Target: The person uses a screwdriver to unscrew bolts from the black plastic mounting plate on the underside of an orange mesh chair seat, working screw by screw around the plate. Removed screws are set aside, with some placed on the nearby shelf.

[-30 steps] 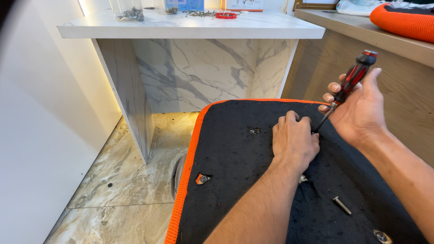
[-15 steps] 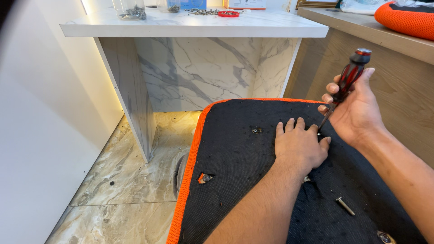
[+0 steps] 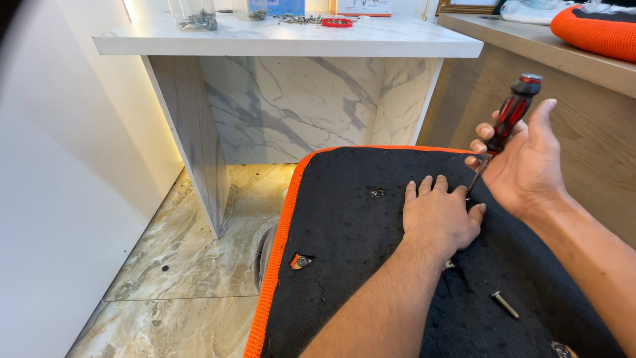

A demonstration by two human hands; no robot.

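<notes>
A loose silver bolt (image 3: 505, 303) is lying nearest the viewer on a black seat cushion (image 3: 344, 265) with an orange edge, close to the person's right forearm. To the left, a small cut-out in the fabric is showing a metal screw hole (image 3: 301, 261). The left hand (image 3: 438, 215) is resting palm down on the cushion, fingers spread flat and holding nothing. Just beside it, the right hand (image 3: 523, 166) is gripping a red and black screwdriver (image 3: 507, 129), thumb lifted away from the handle, with the thin shaft slanting down so its tip is meeting the fabric at the left fingertips. A second screw hole (image 3: 377, 193) is sitting a little left of those fingers. Beyond the cushion, a marble floor (image 3: 192, 265) is stretching to a white marble tabletop (image 3: 291, 41) carrying jars of small hardware (image 3: 193, 14). At far right, another orange-rimmed cushion (image 3: 593, 28) is lying on a wooden tabletop (image 3: 530, 46).
</notes>
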